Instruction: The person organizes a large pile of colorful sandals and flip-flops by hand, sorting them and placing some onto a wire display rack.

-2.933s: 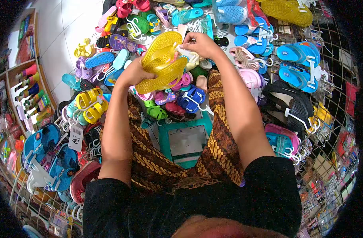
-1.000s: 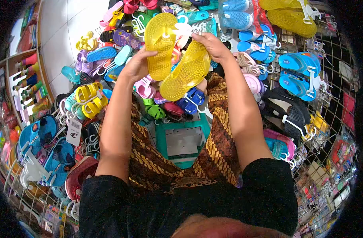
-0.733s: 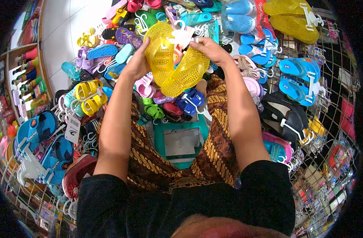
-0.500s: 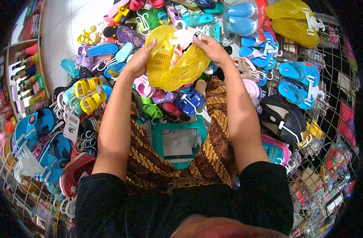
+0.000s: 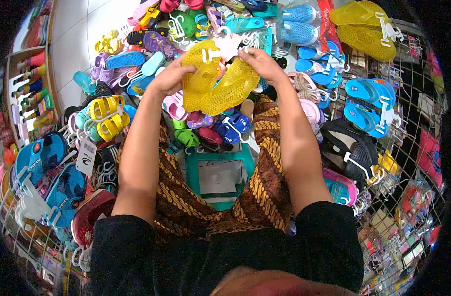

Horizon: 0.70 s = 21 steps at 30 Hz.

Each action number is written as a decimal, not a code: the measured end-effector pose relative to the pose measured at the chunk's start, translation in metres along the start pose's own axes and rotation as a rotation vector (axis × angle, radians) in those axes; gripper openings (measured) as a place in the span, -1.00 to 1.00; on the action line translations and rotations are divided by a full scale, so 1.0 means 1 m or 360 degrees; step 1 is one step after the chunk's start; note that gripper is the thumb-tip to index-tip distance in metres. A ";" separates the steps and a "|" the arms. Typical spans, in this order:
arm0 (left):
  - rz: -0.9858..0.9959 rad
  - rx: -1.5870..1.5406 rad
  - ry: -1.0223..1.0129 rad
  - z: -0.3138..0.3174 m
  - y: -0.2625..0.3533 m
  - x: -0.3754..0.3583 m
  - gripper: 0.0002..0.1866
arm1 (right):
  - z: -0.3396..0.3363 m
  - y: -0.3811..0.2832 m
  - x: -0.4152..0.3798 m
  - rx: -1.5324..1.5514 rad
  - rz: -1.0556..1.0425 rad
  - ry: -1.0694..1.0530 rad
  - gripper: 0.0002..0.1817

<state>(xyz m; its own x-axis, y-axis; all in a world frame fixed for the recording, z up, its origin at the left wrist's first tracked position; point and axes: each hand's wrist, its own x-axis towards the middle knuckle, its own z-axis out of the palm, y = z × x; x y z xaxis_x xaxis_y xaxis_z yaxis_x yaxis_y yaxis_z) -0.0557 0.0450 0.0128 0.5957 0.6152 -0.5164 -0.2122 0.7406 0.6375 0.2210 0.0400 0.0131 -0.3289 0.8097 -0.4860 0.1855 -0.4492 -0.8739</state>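
Yellow jelly sandals (image 5: 216,83), both in my grip, soles toward me.

A second ago they were splayed apart — now I've closed them together at twelve o'clock, left hand (image 5: 170,78) clasping one, right hand (image 5: 259,63) pinching the other by the white hanger (image 5: 224,48); pairing looks nearly done.

White tiled floor (image 5: 77,29) far left. Wooden shelf unit (image 5: 18,84) at left edge. Wire grid rack (image 5: 408,148) along right. Teal plastic stool (image 5: 218,175) near centre. Even, bright light.
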 end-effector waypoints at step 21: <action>0.0040 0.0523 0.0418 0.016 0.001 0.003 -0.66 | 0.005 0.003 0.001 0.0065 -0.0069 -0.0160 -0.75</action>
<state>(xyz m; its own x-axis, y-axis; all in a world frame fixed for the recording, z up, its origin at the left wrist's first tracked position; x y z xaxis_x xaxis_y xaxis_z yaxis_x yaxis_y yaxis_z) -0.0416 0.0431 0.0211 0.3666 0.7114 -0.5996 0.0598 0.6251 0.7783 0.2172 0.0374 0.0096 -0.4273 0.7878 -0.4436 0.1317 -0.4312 -0.8926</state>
